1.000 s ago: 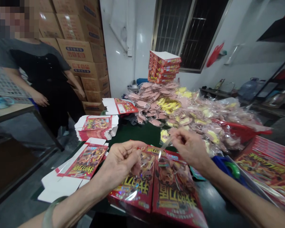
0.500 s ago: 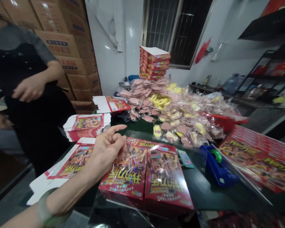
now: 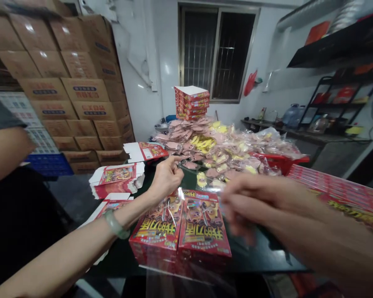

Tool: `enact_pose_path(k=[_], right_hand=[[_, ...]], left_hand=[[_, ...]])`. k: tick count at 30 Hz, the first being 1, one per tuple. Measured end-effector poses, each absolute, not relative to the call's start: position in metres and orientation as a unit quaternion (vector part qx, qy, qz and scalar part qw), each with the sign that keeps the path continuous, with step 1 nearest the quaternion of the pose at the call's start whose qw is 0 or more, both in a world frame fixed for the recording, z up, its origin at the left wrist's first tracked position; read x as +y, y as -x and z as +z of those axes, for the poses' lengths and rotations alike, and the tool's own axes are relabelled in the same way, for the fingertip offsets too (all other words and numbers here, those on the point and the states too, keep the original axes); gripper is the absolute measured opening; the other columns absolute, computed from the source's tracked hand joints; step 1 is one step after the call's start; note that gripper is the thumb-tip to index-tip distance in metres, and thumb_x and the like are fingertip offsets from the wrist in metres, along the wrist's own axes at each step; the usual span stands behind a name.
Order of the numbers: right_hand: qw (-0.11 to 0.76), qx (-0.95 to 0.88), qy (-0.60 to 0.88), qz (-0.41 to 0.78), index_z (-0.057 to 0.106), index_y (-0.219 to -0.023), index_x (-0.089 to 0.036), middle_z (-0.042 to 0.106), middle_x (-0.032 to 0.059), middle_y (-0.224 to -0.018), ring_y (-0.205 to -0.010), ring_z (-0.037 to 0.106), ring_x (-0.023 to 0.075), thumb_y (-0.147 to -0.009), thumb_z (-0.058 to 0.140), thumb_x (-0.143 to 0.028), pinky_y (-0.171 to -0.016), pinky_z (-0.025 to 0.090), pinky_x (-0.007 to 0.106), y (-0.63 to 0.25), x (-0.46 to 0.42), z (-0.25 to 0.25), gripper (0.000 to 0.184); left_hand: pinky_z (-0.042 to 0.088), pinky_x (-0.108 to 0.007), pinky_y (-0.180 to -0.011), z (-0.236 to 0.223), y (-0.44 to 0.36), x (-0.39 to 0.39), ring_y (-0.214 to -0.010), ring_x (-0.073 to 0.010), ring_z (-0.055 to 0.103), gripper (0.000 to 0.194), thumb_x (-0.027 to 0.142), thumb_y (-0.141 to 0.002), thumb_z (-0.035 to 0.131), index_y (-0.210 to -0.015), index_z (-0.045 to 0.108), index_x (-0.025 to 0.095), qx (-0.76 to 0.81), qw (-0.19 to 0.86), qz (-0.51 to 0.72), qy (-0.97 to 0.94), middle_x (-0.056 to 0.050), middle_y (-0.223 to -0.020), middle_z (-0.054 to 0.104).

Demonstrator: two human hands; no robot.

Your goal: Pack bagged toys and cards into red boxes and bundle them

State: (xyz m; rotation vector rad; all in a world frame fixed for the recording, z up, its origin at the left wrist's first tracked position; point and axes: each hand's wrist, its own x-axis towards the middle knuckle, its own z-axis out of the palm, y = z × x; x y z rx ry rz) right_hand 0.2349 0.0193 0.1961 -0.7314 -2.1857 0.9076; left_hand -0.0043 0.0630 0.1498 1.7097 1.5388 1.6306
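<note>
Two red printed boxes point(image 3: 202, 225) stand side by side at the table's front, with shiny clear plastic film point(image 3: 170, 211) over them. My left hand point(image 3: 167, 176), with a pale green bangle on its wrist, is above their far edge. Its index finger points out while the other fingers curl together; whatever they pinch, if anything, is hidden. Over the right side of the boxes is my right hand point(image 3: 251, 203), smeared by motion, so its grip is unclear. Beyond both hands lies a heap of bagged pink and yellow pieces point(image 3: 205, 142).
Flat-folded red cartons point(image 3: 118, 176) lie at left, and stacked red boxes point(image 3: 338, 194) at right. More red boxes point(image 3: 191, 101) rise behind the heap near a red basket point(image 3: 286, 163). At far left a person's sleeve point(image 3: 3, 111) shows before brown cartons point(image 3: 87, 91).
My right hand has come into view from the right. My left hand now sits further right above the boxes' far edge. The view has shifted, and the other person is mostly out of frame.
</note>
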Motion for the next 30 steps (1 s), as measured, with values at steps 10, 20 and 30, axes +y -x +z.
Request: enact_pose_path(k=[10,20,30], right_hand=[[0.278,-0.568,0.28,0.722,0.058,-0.077,-0.017,0.059,0.0043,-0.075,-0.067,0.058,0.0147,-0.075,0.059,-0.058,-0.049,0.052,0.025,-0.174,0.06,0.172,0.041],[0.364,-0.574,0.177,0.712,0.061,-0.08,-0.017,0.059,-0.0006,-0.071,-0.066,0.058,0.0117,-0.071,0.069,-0.034,-0.06,0.051,0.025,-0.19,0.084,0.169,0.02],[0.354,-0.64,0.071,0.678,0.052,-0.058,-0.019,0.062,0.0058,-0.086,-0.092,0.059,0.0225,-0.069,0.055,-0.031,-0.084,0.046,0.045,-0.22,0.074,0.193,0.016]], left_hand=[[0.041,-0.021,-0.049,0.172,-0.047,0.028,-0.051,-0.0094,0.048,0.038,0.03,-0.081,0.051,-0.116,0.048,0.017,0.468,0.327,0.598,-0.562,0.004,-0.061,0.051],[0.052,-0.025,-0.054,0.206,-0.058,0.01,-0.067,-0.014,0.063,0.035,0.02,-0.077,0.056,-0.111,0.049,0.02,0.413,0.295,0.641,-0.576,-0.003,-0.095,0.053],[0.048,-0.031,-0.077,0.188,-0.034,0.042,-0.101,-0.0217,0.057,0.058,0.053,-0.069,0.065,-0.116,0.052,0.021,0.273,0.473,0.626,-0.557,-0.009,-0.115,0.057]])
